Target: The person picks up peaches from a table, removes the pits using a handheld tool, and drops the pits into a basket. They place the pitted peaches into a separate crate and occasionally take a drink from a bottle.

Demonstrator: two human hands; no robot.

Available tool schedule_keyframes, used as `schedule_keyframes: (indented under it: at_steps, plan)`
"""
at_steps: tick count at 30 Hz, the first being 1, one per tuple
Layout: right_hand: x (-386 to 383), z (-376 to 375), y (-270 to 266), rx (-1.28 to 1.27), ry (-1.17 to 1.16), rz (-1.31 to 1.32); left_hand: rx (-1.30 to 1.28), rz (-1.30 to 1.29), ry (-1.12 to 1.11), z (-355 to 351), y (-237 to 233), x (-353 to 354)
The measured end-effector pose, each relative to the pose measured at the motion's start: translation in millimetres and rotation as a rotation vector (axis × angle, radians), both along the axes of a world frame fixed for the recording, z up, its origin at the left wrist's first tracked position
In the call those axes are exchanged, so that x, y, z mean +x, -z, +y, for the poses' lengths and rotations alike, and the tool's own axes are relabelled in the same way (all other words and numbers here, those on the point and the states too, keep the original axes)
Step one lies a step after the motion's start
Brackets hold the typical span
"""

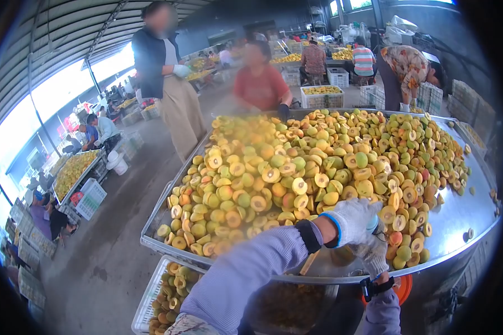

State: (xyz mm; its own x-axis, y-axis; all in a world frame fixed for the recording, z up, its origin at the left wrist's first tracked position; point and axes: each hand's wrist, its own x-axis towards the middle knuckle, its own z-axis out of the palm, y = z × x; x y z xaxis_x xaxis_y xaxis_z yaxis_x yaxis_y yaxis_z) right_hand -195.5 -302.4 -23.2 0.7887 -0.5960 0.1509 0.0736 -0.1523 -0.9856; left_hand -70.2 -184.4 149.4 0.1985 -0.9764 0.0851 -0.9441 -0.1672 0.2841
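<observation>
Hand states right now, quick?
Left hand: gloved, by the fruit; grip can't be told.
Right hand: gloved, close to left; grip can't be told.

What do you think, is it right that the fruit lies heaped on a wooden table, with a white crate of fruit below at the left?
The table is not wooden: the head view shows shiny metal. The rest is right: the fruit is heaped on it, and the white crate is below at the left.

One metal counter point(478, 215) carries uncountably many halved fruits point(271, 175), with one white crate point(146, 304) and one orange-red round object point(403, 288) low beside it, and one red-shirted person point(261, 88) opposite.
</observation>
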Motion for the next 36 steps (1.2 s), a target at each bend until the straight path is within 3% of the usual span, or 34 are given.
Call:
schedule_keyframes:
  at_steps: [3, 7, 8, 10, 11, 13, 14, 15, 16, 22, 26, 32, 36]
  plan:
    - [11, 4, -3, 0.39, -0.095, -0.18, -0.142, -0.042, 0.115, -5, 19, 9]
    - [9, 3, -14, 0.98, -0.174, -0.47, -0.016, 0.041, -0.198, -12, -4, -6]
    - [10, 1, -3, 0.581, -0.144, -0.385, -0.102, 0.071, -0.218, -6, -1, -1]
    - [8, 12, -18, 0.165, -0.125, -0.333, -0.171, 0.119, -0.223, 2, -6, 5]
    - [9, 15, -26, 0.069, -0.086, -0.304, -0.3, 0.23, -0.278, 5, 1, 9]
    - [8, 14, -27, -0.191, 0.037, -0.155, -0.334, 0.634, -0.366, 15, 4, 21]
    - [4, 14, -30, -0.24, 0.061, -0.097, -0.416, 0.775, -0.291, 24, 8, 26]
    - [4, 14, -36, -0.294, 0.077, -0.045, -0.382, 0.962, -0.38, 36, 3, 20]
    - [3, 15, -39, -0.346, 0.092, 0.003, -0.36, 0.88, -0.302, 51, 12, 23]
    - [0, 17, -48, -0.304, 0.113, 0.128, -0.322, 1.253, -0.477, 102, 85, -9]
    - [-1, 17, -45, -0.31, 0.11, 0.121, -0.257, 1.333, -0.587, 120, 108, -36]
    - [-5, 16, -47, -0.306, 0.063, 0.106, -0.279, 1.588, -0.512, 127, 128, -43]
    - [-11, 23, -44, 0.009, 0.083, -0.091, -0.4, 1.849, -0.357, 133, 121, -42]
